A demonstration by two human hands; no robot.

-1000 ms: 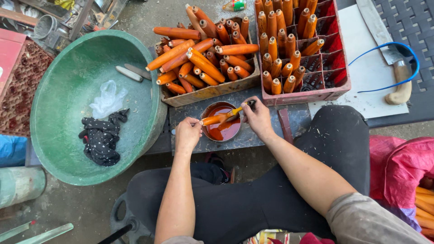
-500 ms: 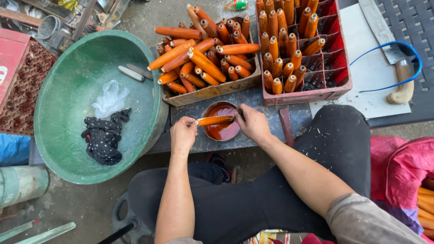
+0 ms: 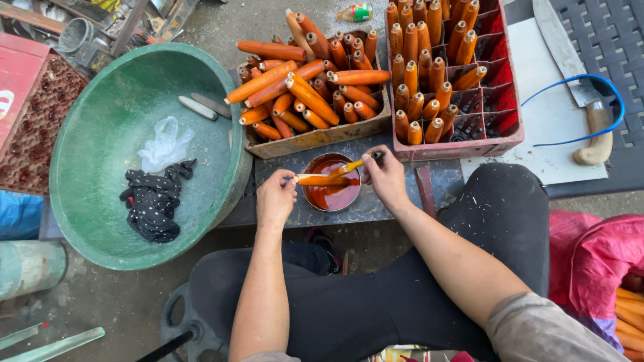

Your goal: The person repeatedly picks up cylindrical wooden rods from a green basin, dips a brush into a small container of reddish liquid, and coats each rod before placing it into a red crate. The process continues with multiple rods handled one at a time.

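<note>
— See that? The left hand (image 3: pixel 276 198) is pinched on the end of an orange stick (image 3: pixel 320 179), holding it level over the bowl (image 3: pixel 331 192) of orange stain. The right hand (image 3: pixel 385 175) is closed round a brush (image 3: pixel 354 165) laid on the stick.

— Risky spot. The bowl sits near the slab (image 3: pixel 402 201) edge; I think a nudge could spill it onto the dark trousers (image 3: pixel 510 214).

— And a wet stick might slip from that thin grip.

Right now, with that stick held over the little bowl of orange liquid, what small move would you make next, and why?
Probably turn the orange stick a little in the left hand. The right hand holds a brush against it over the bowl, so turning would bring an unbrushed side up, with drips falling into the bowl.
</note>
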